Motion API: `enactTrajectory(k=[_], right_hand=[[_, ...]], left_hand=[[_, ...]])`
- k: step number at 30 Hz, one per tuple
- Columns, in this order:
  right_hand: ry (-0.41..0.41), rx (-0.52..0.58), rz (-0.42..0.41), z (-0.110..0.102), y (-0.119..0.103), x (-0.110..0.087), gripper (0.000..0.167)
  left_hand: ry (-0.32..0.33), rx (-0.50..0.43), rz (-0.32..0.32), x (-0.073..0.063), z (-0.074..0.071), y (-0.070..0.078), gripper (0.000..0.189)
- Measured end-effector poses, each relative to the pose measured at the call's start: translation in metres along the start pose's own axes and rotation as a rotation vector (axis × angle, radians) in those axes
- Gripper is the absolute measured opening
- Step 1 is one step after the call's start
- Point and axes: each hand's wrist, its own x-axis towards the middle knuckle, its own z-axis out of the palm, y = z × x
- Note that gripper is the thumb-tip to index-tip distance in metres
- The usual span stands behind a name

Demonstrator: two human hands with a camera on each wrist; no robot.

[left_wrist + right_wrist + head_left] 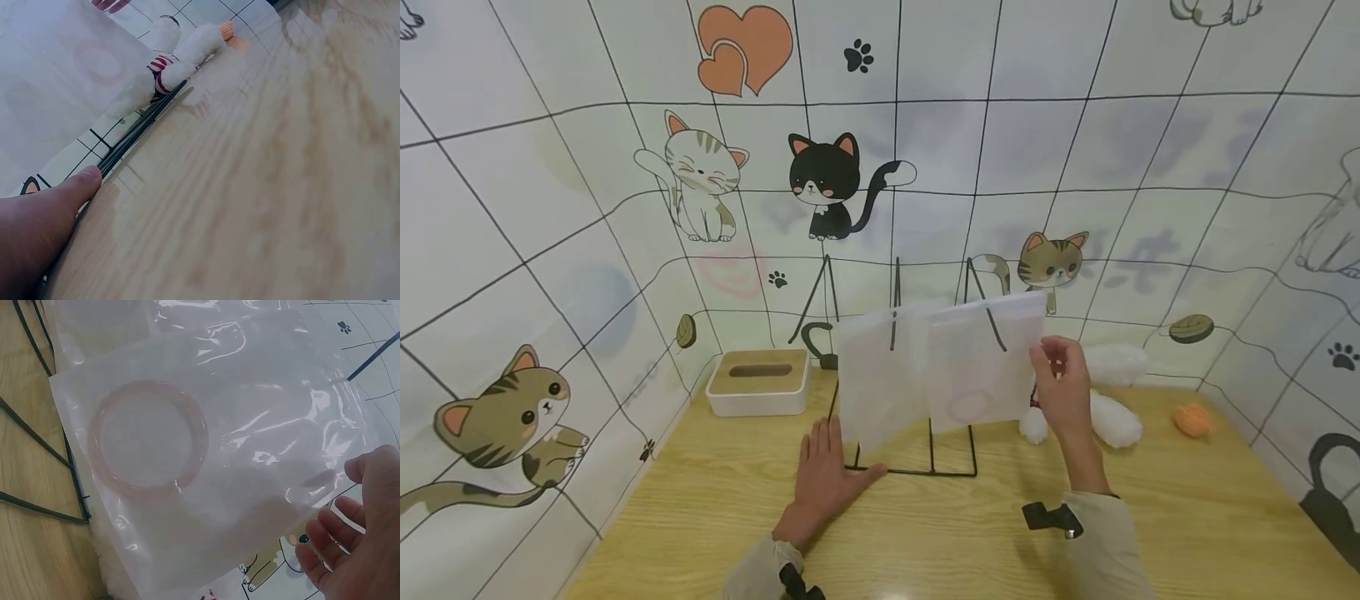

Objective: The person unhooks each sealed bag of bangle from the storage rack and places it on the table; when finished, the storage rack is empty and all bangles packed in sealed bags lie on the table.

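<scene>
two beige cloth sleeves (1105, 542) with black straps (1052, 518) at the cuffs come nearest, reaching over toward a black wire rack (917, 472) with three hooks in sight. from where i stand, the hanging looks well along: a large translucent white plastic bag (880, 383) is on the middle hook, and a second translucent white plastic bag (985, 358), showing a pale pink ring (199, 434), is on the right hook. what the left bag carries i can't make out. the left hook (807, 304) is bare, so filling it may be what's left, or perhaps only straightening the right bag.

the left hand (823, 475) lies at the rack's near left corner, fingers straight and released, thumb touching the base bar, seemingly to steady it. the right hand (1063, 387) is at the right bag's right edge, fingers loosely bent with a gap to the thumb; i see no pinch, so it looks released.

the surface is a pale yellow wood-grain table (940, 533). far left sits a white box with a brown slotted lid (756, 402); far right lies a fluffy white plush (1116, 419), then a small orange lump (1192, 420). white sheeting with black grid lines and cartoon cats (940, 50) covers the walls.
</scene>
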Motion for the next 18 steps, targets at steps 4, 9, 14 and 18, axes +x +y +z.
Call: enactTrajectory(k=[4, 9, 14, 18], right_hand=[[0.004, -0.016, 0.005, -0.0003, -0.0007, -0.0014, 0.037], [0.019, -0.025, -0.023, -0.0004, -0.0009, -0.0008, 0.033], [0.011, -0.008, -0.052, 0.0007, -0.001, -0.0013, 0.028], [0.022, -0.011, -0.043, 0.0026, -0.0031, -0.0024, 0.025]], left_hand=[[-0.004, -0.008, 0.0, -0.0003, -0.0001, -0.0003, 0.121], [-0.012, -0.008, -0.009, 0.0005, 0.0001, -0.0007, 0.122], [-0.026, -0.006, -0.018, 0.0, -0.0004, -0.0003, 0.122], [-0.028, -0.007, -0.017, 0.0, -0.0013, 0.0006, 0.123]])
